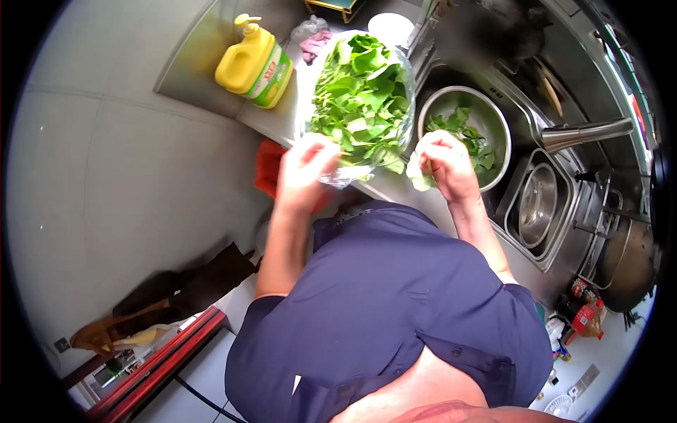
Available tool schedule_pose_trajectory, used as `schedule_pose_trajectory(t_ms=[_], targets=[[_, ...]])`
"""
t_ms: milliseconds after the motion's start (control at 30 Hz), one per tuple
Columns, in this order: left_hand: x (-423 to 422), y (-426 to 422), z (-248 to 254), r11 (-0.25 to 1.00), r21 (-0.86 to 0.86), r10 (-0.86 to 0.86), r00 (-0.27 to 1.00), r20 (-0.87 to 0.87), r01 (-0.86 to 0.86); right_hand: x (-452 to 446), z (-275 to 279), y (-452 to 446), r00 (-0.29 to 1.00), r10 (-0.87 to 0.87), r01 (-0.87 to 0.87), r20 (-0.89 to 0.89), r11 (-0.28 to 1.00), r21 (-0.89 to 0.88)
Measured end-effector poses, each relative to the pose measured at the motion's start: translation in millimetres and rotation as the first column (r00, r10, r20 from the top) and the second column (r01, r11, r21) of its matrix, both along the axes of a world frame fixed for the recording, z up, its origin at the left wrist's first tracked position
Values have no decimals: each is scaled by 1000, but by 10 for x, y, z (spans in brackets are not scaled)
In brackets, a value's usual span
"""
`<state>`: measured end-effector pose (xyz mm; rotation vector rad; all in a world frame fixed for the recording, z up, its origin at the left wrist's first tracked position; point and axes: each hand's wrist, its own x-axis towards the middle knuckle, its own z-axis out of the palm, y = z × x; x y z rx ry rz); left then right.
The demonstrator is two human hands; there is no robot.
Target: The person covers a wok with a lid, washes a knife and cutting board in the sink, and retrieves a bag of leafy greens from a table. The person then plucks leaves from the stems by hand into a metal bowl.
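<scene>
A big heap of leafy greens (367, 92) lies in a clear plastic bag on the counter. My left hand (308, 166) is at the heap's lower left edge, blurred by motion, and what its fingers hold cannot be made out. Beside the steel bowl, my right hand (446, 162) has its fingers closed on a pale green leaf (420, 175) that hangs below them. Inside the steel bowl (503, 134), which sits in the sink, are some loose leaves (462, 128).
A yellow pump bottle (257, 68) stands left of the greens. Behind them are a white bowl (391, 29) and a pink cloth (315, 46). The faucet (589, 134) reaches over the sink from the right, near a metal basin (538, 204). Something red (268, 168) hangs below the counter.
</scene>
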<state>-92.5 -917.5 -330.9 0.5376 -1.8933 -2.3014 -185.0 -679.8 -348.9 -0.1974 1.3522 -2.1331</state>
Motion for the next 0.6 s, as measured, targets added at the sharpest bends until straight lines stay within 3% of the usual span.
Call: schedule_pose_trajectory(t_ms=[33, 67, 133, 200, 300, 400, 500, 600], targets=[[68, -206, -40, 996, 41, 83, 996, -43, -81, -73, -32, 74, 992, -84, 91, 90, 993, -80], [149, -432, -113, 984, 86, 165, 983, -82, -158, -142, -7, 140, 986, -138, 143, 90, 989, -45], [268, -759, -245, 926, 78, 374, 927, -34, -370, -227, -76, 275, 945, -267, 288, 190, 953, -95], [425, -1122, -663, 903, -118, 420, 907, 36, -413, -281, -270, 453, 922, -349, 361, 168, 931, -47], [598, -1292, -1288, 891, -304, 422, 864, 276, -338, -299, -431, 545, 890, -416, 435, 185, 897, -80], [714, -1325, -1991, 866, -464, 376, 855, 358, -186, -280, -501, 598, 862, -473, 491, 184, 868, -69], [738, -1273, -2309, 863, -501, 322, 838, 441, -68, -275, -582, 711, 843, -502, 523, 192, 849, -75], [705, -1197, -2257, 650, -758, 329, 880, 343, 53, -274, -596, 812, 834, -524, 543, 173, 835, -91]])
